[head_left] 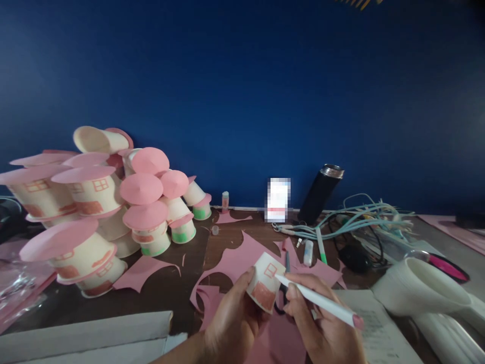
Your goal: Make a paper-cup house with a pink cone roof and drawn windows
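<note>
My left hand (237,316) is closed around a small white paper cup (261,275), tilted in front of me. On the cup's side are a red-outlined window with crossed panes and a filled reddish patch below it. My right hand (322,318) grips a white marker (326,302) with a pinkish-red end. The marker's tip is at the right edge of the drawn window. Under both hands lie cut pink paper scraps (242,255), and scissors (287,260) are partly hidden behind the cup and the right hand.
At left, several decorated cups (91,197) with pink paper cone tops are stacked. A black bottle (320,194) leans on the blue wall beside a blurred bright screen (278,199). Bundled cords (359,220) and nested white cups (420,285) occupy the right; a cardboard box (94,333) lies front left.
</note>
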`<state>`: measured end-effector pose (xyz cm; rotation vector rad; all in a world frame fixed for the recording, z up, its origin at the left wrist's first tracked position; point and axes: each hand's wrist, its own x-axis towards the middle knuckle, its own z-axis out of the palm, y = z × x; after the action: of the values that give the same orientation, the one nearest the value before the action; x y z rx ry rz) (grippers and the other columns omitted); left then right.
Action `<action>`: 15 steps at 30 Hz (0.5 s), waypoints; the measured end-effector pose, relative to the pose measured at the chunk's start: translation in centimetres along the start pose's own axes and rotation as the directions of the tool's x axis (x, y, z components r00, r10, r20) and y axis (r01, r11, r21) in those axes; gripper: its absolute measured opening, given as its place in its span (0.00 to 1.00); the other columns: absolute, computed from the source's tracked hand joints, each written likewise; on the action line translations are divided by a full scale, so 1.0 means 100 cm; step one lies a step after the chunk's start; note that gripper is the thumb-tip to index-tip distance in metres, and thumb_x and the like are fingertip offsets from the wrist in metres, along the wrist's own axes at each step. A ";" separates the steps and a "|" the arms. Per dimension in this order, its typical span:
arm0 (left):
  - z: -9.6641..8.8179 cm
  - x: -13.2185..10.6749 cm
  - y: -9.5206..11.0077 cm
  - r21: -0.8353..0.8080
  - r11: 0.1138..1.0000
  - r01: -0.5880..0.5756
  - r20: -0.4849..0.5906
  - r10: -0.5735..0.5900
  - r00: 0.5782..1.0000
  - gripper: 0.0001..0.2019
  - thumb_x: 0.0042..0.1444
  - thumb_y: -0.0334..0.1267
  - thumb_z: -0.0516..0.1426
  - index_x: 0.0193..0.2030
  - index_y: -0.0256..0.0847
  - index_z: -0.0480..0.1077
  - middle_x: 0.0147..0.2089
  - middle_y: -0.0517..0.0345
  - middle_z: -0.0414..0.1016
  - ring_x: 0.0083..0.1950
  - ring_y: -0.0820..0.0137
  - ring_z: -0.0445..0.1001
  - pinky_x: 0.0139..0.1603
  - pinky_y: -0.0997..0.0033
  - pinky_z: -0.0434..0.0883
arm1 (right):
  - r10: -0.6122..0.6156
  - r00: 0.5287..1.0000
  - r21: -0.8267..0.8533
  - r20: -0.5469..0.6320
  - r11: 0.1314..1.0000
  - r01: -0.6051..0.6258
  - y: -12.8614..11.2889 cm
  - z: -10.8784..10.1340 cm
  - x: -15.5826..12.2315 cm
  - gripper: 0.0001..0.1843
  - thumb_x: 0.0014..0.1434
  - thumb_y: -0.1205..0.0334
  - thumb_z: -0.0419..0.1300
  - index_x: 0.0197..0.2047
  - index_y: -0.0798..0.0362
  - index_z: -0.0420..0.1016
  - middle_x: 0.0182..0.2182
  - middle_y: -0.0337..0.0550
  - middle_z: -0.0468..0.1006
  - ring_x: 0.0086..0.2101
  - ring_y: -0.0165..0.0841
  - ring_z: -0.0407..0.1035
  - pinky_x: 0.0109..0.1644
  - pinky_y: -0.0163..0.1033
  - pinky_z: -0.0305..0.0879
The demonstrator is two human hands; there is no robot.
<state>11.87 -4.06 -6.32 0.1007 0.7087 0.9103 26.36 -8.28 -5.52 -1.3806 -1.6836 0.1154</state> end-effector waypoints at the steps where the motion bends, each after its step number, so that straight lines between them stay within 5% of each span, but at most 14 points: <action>1: 0.000 0.000 0.000 0.001 1.000 -0.002 -0.014 0.002 1.000 0.10 0.58 0.38 0.59 0.44 0.35 0.73 0.38 0.52 0.80 0.34 0.70 0.75 0.33 0.74 0.68 | -0.005 1.000 0.005 -0.003 1.000 0.005 -0.001 0.000 0.000 0.09 0.64 0.61 0.56 0.47 0.48 0.72 0.36 0.43 0.80 0.33 0.36 0.79 0.30 0.34 0.76; 15: 0.000 0.001 -0.002 -0.045 0.999 0.007 -0.019 -0.008 1.000 0.09 0.60 0.37 0.58 0.44 0.35 0.73 0.38 0.53 0.81 0.36 0.70 0.77 0.34 0.74 0.70 | 0.049 0.996 0.104 -0.079 0.994 -0.041 -0.003 -0.001 0.004 0.09 0.64 0.61 0.57 0.47 0.50 0.72 0.30 0.40 0.80 0.24 0.33 0.78 0.28 0.34 0.77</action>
<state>12.02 -4.13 -6.44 0.0494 0.7057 0.9210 26.19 -8.14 -5.10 -1.3301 -1.5586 0.1667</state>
